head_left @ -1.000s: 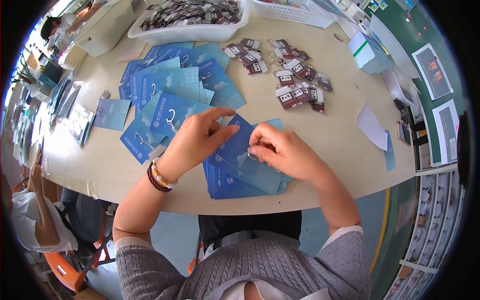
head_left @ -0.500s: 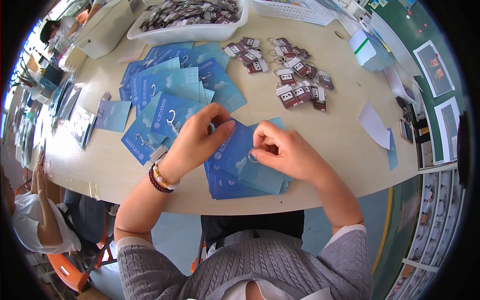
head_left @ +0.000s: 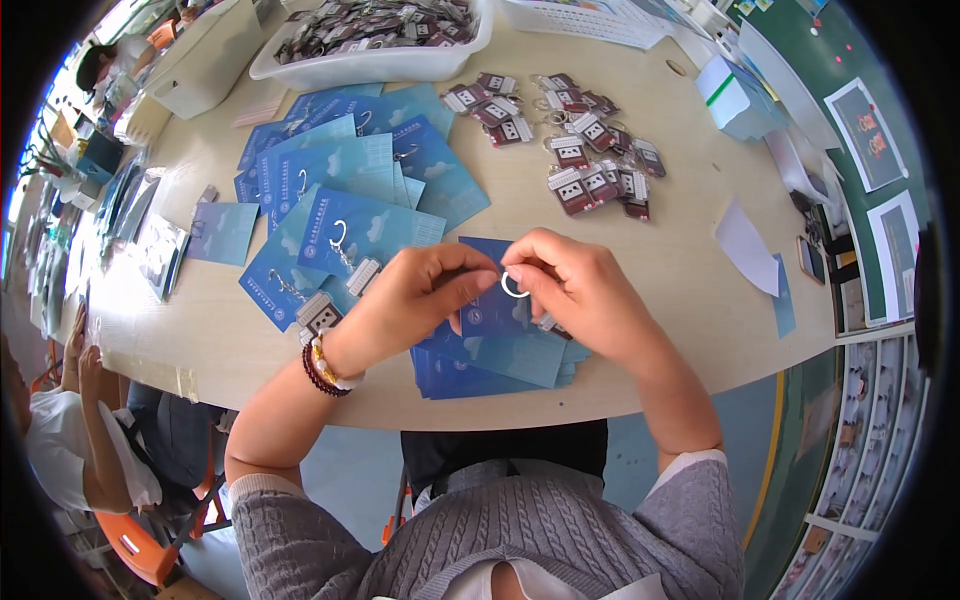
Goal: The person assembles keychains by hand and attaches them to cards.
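My left hand (head_left: pixel 415 300) and my right hand (head_left: pixel 575 290) meet over a stack of blue cards (head_left: pixel 500 355) at the near table edge. Between their fingertips is a small silver key ring (head_left: pixel 513 286), pinched from both sides, together with the top blue card (head_left: pixel 490 305), which is lifted slightly. A small tag (head_left: pixel 548 323) seems to hang under my right palm, mostly hidden. My left wrist wears beaded bracelets (head_left: pixel 322 365).
Finished blue cards with key rings (head_left: pixel 345 190) fan out at the left. Loose dark keychain tags (head_left: pixel 580 150) lie at the back right, and a white tray (head_left: pixel 380 65) full of them stands behind. A white paper slip (head_left: pixel 745 245) lies right. A seated person (head_left: pixel 70 440) is at lower left.
Both hands have lifted slightly and drawn together; the key ring now shows clearly between the fingertips above the top card.
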